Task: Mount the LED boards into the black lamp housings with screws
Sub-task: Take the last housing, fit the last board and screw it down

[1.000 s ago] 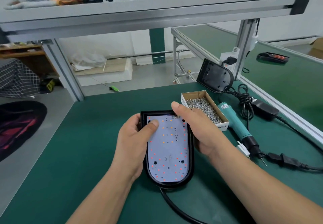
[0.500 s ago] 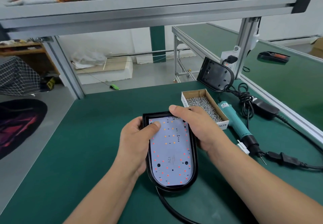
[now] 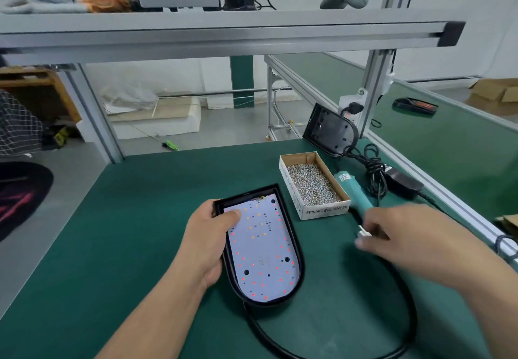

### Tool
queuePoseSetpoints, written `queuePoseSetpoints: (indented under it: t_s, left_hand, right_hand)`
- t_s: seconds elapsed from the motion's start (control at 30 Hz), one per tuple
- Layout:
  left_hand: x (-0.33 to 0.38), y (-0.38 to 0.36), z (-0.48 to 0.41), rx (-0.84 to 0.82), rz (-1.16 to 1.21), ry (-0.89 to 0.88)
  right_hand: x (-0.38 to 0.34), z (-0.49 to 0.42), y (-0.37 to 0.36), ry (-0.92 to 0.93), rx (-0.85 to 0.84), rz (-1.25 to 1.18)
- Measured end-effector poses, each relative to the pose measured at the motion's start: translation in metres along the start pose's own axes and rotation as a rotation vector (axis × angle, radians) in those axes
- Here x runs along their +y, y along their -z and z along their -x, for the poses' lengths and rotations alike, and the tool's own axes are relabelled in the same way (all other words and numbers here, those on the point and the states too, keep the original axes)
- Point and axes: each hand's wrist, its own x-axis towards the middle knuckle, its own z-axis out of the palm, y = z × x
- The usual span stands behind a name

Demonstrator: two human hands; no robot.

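The black lamp housing lies flat near the middle of the green bench, its square end pointing away and its rounded end toward the person. The white LED board sits inside it, ringed on all sides by the black rim. The left hand grasps the housing at its left wall, its grip curled round the edge and the thumb pressed on the board's far left corner. The right hand is apart from the housing, off to the right and blurred, over the near end of the teal electric screwdriver; whether its grip is clenched or released I cannot tell. A cardboard screw box stands just beyond the housing's far right corner, with a narrow gap between them, and the screwdriver lies along the box's right side. A black cable leaves the rounded end and loops out to the right, beneath the right forearm. A second housing leans at the far right corner beside the aluminium post. The right edge is closed by a raised rail. The widest stretch of green runs from the housing to the bench's left edge, and the overhead shelf spans well above it.
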Motion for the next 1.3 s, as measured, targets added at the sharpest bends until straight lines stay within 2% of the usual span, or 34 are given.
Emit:
queuePoseSetpoints:
  t_s: [0.1,0.23,0.4,0.5,0.67,0.73,0.8,0.9,0.97,1.03,1.1,1.2,1.3]
  left_hand:
    - [0.002,0.0,-0.002,0.029,0.013,0.005]
    - [0.001,0.0,-0.001,0.025,0.015,0.003]
    - [0.003,-0.001,0.003,-0.028,-0.003,-0.019]
    - [0.005,-0.002,0.007,-0.111,-0.004,-0.022]
    - [0.003,-0.005,0.011,-0.235,-0.047,-0.009]
    - [0.001,-0.005,0.011,-0.24,-0.053,0.034]
    - [0.0,-0.004,0.009,-0.241,-0.097,0.048]
    - [0.0,-0.002,0.007,-0.175,-0.309,-0.024]
    - [0.001,-0.002,0.01,-0.13,-0.489,-0.093]
    - [0.001,-0.002,0.011,-0.117,-0.583,-0.126]
    - [0.002,-0.002,0.013,-0.129,-0.648,-0.152]
    - [0.007,0.0,0.017,-0.127,-0.706,-0.179]
    - [0.012,-0.001,0.022,-0.112,-0.748,-0.233]
  right_hand:
    - [0.006,0.048,-0.03,-0.046,-0.028,0.201]
    - [-0.004,0.084,-0.035,-0.067,-0.106,0.137]
    - [-0.031,0.08,-0.031,-0.036,-0.163,0.124]
    - [-0.05,0.054,-0.034,0.024,-0.087,0.115]
    - [-0.074,-0.022,-0.032,0.13,0.175,-0.268]
    - [-0.081,-0.053,-0.023,0.151,0.22,-0.444]
    - [-0.085,-0.077,-0.015,0.175,0.2,-0.515]
    - [-0.086,-0.092,-0.014,0.186,0.226,-0.632]
    - [-0.076,-0.089,-0.017,0.159,0.363,-0.702]
    - [-0.057,-0.083,-0.018,0.103,0.488,-0.63]
    - [-0.031,-0.076,-0.019,-0.008,0.487,-0.383]
    - [0.002,-0.065,-0.028,-0.166,0.32,-0.103]
    - [0.013,-0.058,-0.04,-0.222,0.117,-0.069]
